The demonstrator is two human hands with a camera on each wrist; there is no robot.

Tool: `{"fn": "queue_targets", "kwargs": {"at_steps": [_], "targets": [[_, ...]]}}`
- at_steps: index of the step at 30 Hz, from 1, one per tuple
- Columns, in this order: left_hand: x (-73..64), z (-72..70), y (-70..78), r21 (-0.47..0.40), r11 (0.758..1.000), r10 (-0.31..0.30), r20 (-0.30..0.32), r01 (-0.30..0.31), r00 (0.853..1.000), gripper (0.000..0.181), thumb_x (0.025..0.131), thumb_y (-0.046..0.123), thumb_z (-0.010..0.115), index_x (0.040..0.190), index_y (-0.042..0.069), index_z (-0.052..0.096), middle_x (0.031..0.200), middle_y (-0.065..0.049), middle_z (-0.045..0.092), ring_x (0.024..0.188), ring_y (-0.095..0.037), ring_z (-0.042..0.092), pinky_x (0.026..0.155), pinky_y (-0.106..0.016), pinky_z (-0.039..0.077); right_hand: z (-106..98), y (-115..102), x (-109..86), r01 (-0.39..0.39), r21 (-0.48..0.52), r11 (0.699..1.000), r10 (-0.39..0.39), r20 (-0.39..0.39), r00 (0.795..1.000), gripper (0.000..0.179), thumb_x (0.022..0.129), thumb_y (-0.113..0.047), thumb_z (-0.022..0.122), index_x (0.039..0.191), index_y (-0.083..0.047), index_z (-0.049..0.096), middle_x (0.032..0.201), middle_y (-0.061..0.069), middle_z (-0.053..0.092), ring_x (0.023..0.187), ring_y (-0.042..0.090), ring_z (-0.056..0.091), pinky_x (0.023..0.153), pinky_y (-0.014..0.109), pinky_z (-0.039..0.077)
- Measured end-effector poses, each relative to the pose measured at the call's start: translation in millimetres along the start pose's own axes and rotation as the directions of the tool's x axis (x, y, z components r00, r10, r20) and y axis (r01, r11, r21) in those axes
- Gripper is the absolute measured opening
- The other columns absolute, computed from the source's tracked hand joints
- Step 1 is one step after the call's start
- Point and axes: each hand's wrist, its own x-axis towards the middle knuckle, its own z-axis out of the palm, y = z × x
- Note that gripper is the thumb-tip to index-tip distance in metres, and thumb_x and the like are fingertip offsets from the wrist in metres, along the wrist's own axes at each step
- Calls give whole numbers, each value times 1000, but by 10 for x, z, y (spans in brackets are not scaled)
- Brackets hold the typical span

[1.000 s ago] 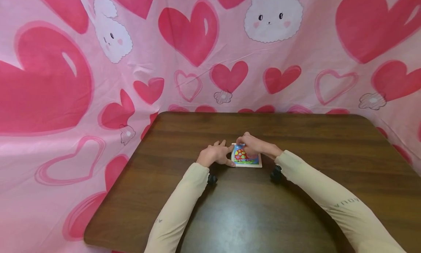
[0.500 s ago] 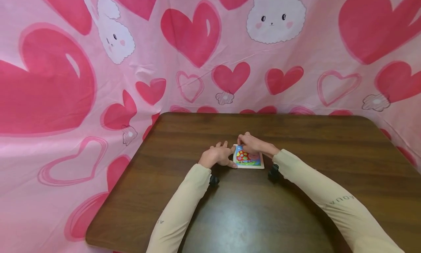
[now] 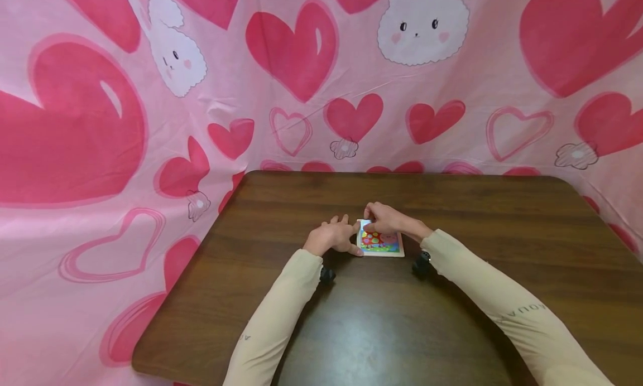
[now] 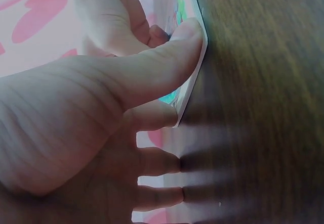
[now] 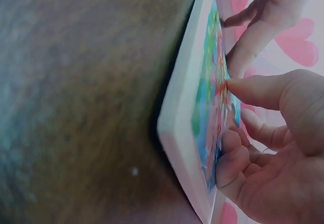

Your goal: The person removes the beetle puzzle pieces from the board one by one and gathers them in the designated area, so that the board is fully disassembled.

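A small square jigsaw board point(image 3: 383, 251) with a pale frame and a bright ladybug picture lies flat on the table. At its left side is my left hand point(image 3: 332, 236), fingers spread; the thumb rests on the near left corner and the index fingertip touches the left edge. Over the far left part of the board, my right hand point(image 3: 389, 218) has its fingers bent. In the right wrist view, its thumb and forefinger seem to pinch a thin blue puzzle piece point(image 5: 236, 107), slightly raised from the picture. The fingers hide much of that piece, and other curled fingers touch the picture.
The brown wooden table point(image 3: 452, 319) has rounded corners and extends widely around the board. A pink cloth point(image 3: 301, 57) with hearts and rabbits hangs behind and to the left. A black wrist camera point(image 3: 422, 265) sits under the right cuff.
The right thumb has shifted slightly over the board's far left area, and more of the ladybug picture shows than a second ago. The left hand keeps its place at the board's edge.
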Motion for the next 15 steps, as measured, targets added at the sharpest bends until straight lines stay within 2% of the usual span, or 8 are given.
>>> {"fn": "queue_targets", "kwargs": {"at_steps": [7, 11, 15], "targets": [[-1, 1, -2, -14, 1000, 1, 0, -1, 1000, 88, 86, 58, 64, 157, 29, 21, 166, -11, 12, 152, -36, 13, 120, -58, 18, 15, -32, 0, -38, 24, 999, 39, -11, 999, 23, 87, -13, 73, 100, -5, 55, 90, 7, 57, 81, 19, 52, 72, 29, 43], [6, -1, -11, -12, 1000, -2, -6, 2, 1000, 88, 86, 57, 64, 157, 29, 21, 166, -11, 12, 152, -36, 13, 120, -58, 19, -11, -69, 2, -69, 46, 997, 68, 29, 997, 18, 91, -15, 70, 102, -5, 59, 90, 7, 60, 80, 19, 54, 70, 28, 44], [9, 0, -17, -6, 1000, 2, -4, -2, 1000, 88, 87, 58, 64, 157, 29, 20, 166, -11, 11, 152, -36, 12, 120, -57, 19, -39, -91, -12, -38, 42, 998, 34, 88, 995, 14, 93, -18, 67, 98, -6, 65, 85, 5, 63, 74, 17, 55, 66, 26, 46]]}}
